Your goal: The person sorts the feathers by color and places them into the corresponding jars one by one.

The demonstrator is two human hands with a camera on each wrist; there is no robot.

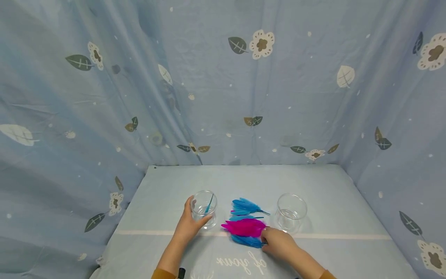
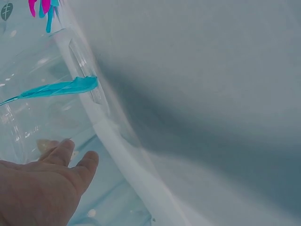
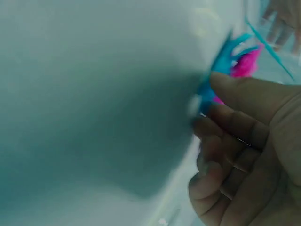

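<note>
My left hand (image 1: 188,224) grips a clear glass cup (image 1: 199,211) from its left side, thumb at the front. One blue feather (image 2: 56,89) leans inside that cup. To the right lies a pile of feathers: blue ones (image 1: 244,205) at the back and bright pink ones (image 1: 245,227) in the middle. At the near side of the pile, my right hand (image 1: 279,243) pinches the quill end of a blue feather (image 1: 245,241) between thumb and forefinger. The fingertips are partly hidden in the head view.
A second clear glass cup (image 1: 291,217) stands right of the feathers, just beyond my right hand. The pale blue cloth-covered table (image 1: 331,193) carries a white stripe and printed lettering. Patterned curtains (image 1: 223,85) enclose its back and sides.
</note>
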